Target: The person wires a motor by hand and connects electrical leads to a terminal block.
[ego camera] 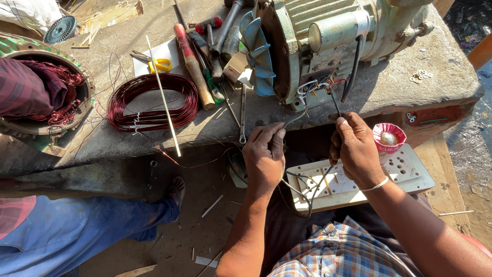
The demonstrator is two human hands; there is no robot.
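Note:
A green electric motor (pixel 333 41) with a blue fan (pixel 256 51) lies on a concrete slab (pixel 400 82). Thin wire leads (pixel 320 87) hang from its terminal area. My left hand (pixel 264 156) pinches a grey wire that runs up toward the motor. A black lead from the same terminals is gripped by my right hand (pixel 353 146), which wears a silver bangle. A white perforated plate (pixel 405 172) rests on my lap under the right hand, with black wires looping over it.
A copper wire coil (pixel 154 100), hammer (pixel 195 66), pliers, screwdrivers and a wrench (pixel 242 115) lie on the slab. Another person in jeans (pixel 77 231) works a stator (pixel 46 92) at left. A small pink cup (pixel 389 137) sits by my right hand.

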